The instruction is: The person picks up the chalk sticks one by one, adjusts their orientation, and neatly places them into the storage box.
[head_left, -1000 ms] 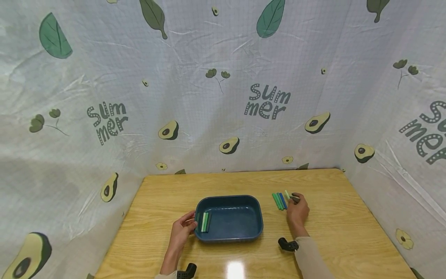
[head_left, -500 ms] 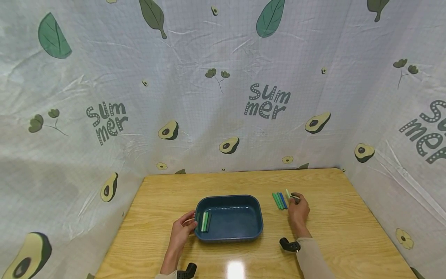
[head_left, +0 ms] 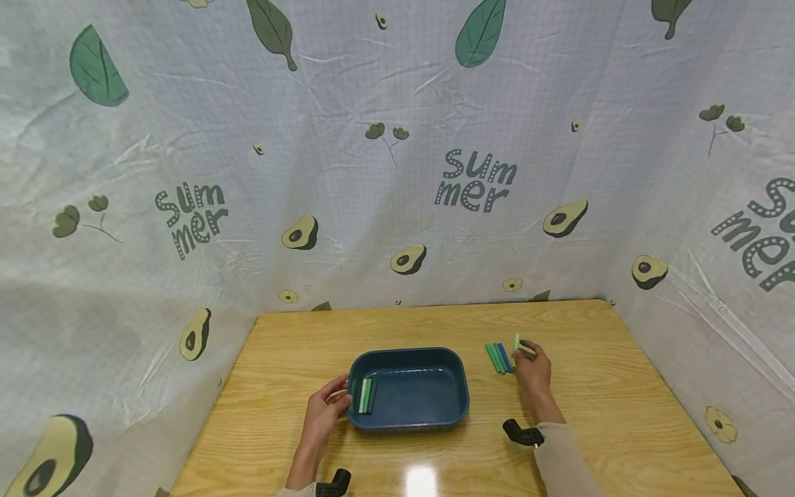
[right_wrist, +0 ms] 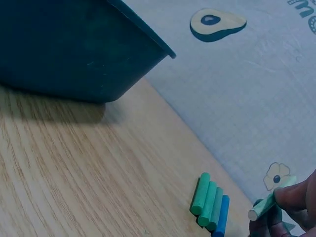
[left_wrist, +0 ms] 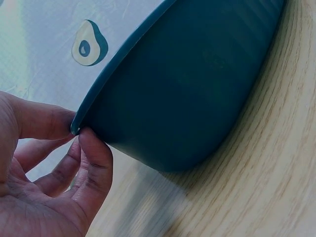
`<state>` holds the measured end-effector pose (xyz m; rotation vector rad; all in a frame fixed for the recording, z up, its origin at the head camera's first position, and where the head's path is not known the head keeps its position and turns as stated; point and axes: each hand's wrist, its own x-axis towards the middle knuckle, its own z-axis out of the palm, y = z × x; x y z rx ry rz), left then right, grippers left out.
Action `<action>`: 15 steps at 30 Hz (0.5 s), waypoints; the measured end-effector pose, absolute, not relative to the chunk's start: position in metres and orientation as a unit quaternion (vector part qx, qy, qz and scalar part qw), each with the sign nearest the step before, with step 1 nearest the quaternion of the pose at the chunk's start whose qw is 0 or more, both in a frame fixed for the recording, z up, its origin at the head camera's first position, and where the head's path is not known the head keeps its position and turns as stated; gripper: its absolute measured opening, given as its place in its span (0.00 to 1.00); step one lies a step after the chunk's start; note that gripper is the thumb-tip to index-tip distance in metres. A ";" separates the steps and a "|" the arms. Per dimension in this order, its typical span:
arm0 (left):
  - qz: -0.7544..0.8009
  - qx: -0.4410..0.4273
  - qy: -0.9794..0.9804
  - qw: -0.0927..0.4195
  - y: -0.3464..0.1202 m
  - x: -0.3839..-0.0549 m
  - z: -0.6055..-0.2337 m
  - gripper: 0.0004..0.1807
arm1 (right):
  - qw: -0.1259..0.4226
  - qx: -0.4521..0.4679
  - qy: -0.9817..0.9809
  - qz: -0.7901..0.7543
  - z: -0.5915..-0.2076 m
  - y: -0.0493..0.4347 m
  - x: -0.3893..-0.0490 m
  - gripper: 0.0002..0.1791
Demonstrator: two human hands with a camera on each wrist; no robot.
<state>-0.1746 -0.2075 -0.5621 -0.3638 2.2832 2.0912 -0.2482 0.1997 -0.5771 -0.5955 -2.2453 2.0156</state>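
Observation:
My left hand (head_left: 324, 413) pinches the left rim of a dark blue rectangular basin (head_left: 413, 426); in the left wrist view the thumb and a finger close on the rim (left_wrist: 81, 111). Inside the basin, near its left wall, lie a pale green chalk stick (head_left: 363, 397) and darker green chalk beside it. My right hand (head_left: 534, 369) pinches another pale green chalk stick (right_wrist: 264, 205) between thumb and fingers, tilted, its round end showing. Just left of that hand, green chalk sticks (right_wrist: 210, 200) and a blue chalk stick (right_wrist: 222, 217) lie side by side on the table.
The wooden table (head_left: 298, 338) meets a white printed curtain (head_left: 348, 172) at its back and sides. Black cameras sit on the left wrist (head_left: 333, 483) and the right wrist (head_left: 522, 433). Light glares off the table's front (head_left: 419, 480).
My right hand has shifted slightly right, and the pale green chalk in it has turned more upright and away from the row. My left hand and the basin have stayed in place.

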 end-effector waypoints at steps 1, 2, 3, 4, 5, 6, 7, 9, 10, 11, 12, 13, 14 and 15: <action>0.670 -0.117 0.733 0.012 -0.207 -0.174 -0.562 0.25 | 0.029 -0.191 -0.722 0.664 -0.577 0.200 -0.248 0.27; 0.670 -0.117 0.733 0.012 -0.207 -0.174 -0.562 0.25 | 0.025 -0.188 -0.716 0.671 -0.577 0.201 -0.248 0.27; 0.669 -0.117 0.734 0.012 -0.207 -0.174 -0.562 0.25 | 0.021 -0.187 -0.710 0.678 -0.577 0.201 -0.248 0.27; 0.668 -0.117 0.735 0.012 -0.207 -0.174 -0.562 0.25 | 0.018 -0.183 -0.705 0.684 -0.576 0.202 -0.248 0.27; 0.667 -0.117 0.736 0.011 -0.207 -0.174 -0.562 0.25 | 0.015 -0.182 -0.701 0.689 -0.575 0.202 -0.248 0.27; 0.667 -0.117 0.736 0.011 -0.207 -0.174 -0.562 0.25 | 0.011 -0.181 -0.699 0.692 -0.575 0.203 -0.249 0.27; 0.666 -0.117 0.737 0.011 -0.207 -0.174 -0.562 0.25 | 0.009 -0.179 -0.700 0.692 -0.575 0.203 -0.248 0.27; 0.665 -0.118 0.737 0.011 -0.207 -0.174 -0.562 0.25 | 0.003 -0.175 -0.701 0.691 -0.573 0.205 -0.248 0.27; 0.665 -0.118 0.737 0.011 -0.207 -0.174 -0.562 0.25 | 0.000 -0.173 -0.702 0.690 -0.573 0.205 -0.248 0.27; 0.665 -0.118 0.737 0.012 -0.207 -0.174 -0.561 0.25 | -0.003 -0.170 -0.701 0.693 -0.572 0.206 -0.248 0.27; 0.666 -0.118 0.737 0.013 -0.207 -0.173 -0.561 0.25 | -0.005 -0.165 -0.701 0.694 -0.571 0.207 -0.247 0.28; 0.666 -0.117 0.736 0.013 -0.207 -0.173 -0.561 0.25 | -0.008 -0.161 -0.699 0.697 -0.570 0.207 -0.247 0.28; 0.667 -0.117 0.736 0.014 -0.207 -0.173 -0.560 0.25 | -0.011 -0.158 -0.695 0.701 -0.569 0.207 -0.247 0.28; 0.668 -0.117 0.735 0.014 -0.207 -0.173 -0.560 0.25 | -0.014 -0.154 -0.691 0.706 -0.568 0.207 -0.247 0.28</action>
